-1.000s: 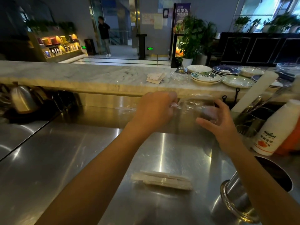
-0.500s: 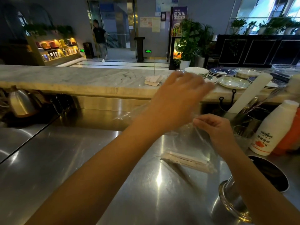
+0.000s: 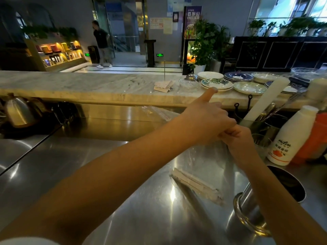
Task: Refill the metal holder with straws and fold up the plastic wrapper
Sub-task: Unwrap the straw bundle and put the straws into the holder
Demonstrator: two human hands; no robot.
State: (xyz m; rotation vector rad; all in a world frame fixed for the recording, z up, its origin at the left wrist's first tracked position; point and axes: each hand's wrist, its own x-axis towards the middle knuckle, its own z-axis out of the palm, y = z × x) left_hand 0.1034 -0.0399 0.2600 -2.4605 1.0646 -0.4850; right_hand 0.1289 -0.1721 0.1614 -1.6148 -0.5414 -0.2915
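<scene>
Glinting clear wrapper [image 3: 212, 156], crinkled, white straws [image 3: 196, 186] bundled below

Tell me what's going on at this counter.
A person is working a clear plastic wrapper with both bare hands above the steel counter. The left hand crosses over the right hand, index finger pointing out; its own hold is hidden. The right hand grips the gathered plastic. A bundle of straws lies on the counter below, seemingly in the wrapper's lower end. The metal holder lies tilted by the right forearm; its inside is too dark to read.
</scene>
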